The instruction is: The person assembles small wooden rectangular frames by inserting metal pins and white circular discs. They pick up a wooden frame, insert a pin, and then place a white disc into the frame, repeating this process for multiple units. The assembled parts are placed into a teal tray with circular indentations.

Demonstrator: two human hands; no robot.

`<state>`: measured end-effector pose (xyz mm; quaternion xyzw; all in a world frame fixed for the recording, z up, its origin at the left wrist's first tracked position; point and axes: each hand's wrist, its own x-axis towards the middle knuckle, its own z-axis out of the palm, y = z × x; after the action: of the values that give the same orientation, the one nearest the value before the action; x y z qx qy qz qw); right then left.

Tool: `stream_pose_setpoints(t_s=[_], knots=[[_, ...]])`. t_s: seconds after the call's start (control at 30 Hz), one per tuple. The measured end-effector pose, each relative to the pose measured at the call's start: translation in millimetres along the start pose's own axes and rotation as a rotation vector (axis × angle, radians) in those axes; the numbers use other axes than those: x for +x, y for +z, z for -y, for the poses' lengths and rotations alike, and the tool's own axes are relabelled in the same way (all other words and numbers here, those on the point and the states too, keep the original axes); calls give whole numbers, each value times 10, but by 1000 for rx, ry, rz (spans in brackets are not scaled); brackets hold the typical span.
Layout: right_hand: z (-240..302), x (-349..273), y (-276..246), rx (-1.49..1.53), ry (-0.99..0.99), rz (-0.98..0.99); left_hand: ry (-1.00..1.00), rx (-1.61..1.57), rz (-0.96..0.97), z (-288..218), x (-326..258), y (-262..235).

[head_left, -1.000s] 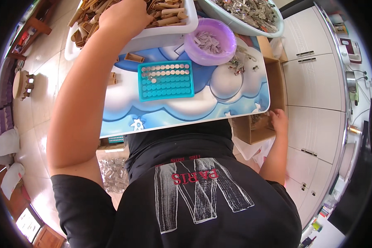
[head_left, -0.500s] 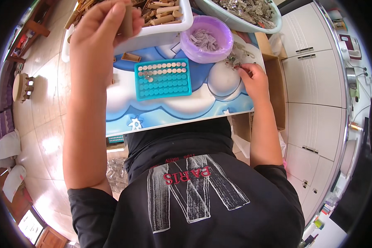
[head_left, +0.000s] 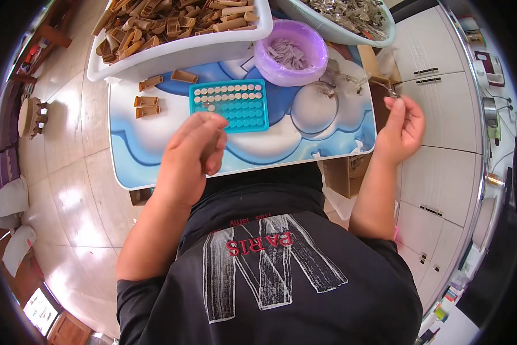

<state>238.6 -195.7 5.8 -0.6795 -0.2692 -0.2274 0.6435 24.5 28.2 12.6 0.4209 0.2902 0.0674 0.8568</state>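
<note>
My left hand (head_left: pixel 192 146) is closed in front of the teal tray's near left corner. Its fingers wrap round a brown plastic piece (head_left: pixel 209 148), mostly hidden by them. Out past the table's right edge, my right hand (head_left: pixel 403 131) pinches the end of a thin wired part (head_left: pixel 393 93). Fine wires trail from it back toward a small tangle of wired parts (head_left: pixel 331 80) on the table. The teal tray (head_left: pixel 266 118) has round pockets; silvery discs like button cells (head_left: pixel 229 88) fill its far rows, and one more lies in the row below.
Several loose brown plastic pieces (head_left: pixel 147 101) lie left of the tray. Behind stands a white bin (head_left: pixel 183 50) heaped with brown pieces. A purple lined basin (head_left: pixel 293 76) holds small pale strips; a pale blue basin (head_left: pixel 350 35) holds clear bagged parts. White cabinets (head_left: pixel 436 115) line the right.
My left hand has come down from above the white bin toward me, with the brown plastic piece. My right hand has moved right off the table, drawing the wired part out of the tangle.
</note>
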Motion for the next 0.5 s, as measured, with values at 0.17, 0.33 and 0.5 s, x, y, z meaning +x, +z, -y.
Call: stream_pose_setpoints(t_s=[0.17,0.33,0.5], knots=[[-104,22,-54,-76,137,112,-36,91,97,181,-30,35],[-56,33,-64,-55,208,148,-71,110,162,221,-22,71],[104,-42,-57,-27,19,45,-64,207,174,302,4,131]])
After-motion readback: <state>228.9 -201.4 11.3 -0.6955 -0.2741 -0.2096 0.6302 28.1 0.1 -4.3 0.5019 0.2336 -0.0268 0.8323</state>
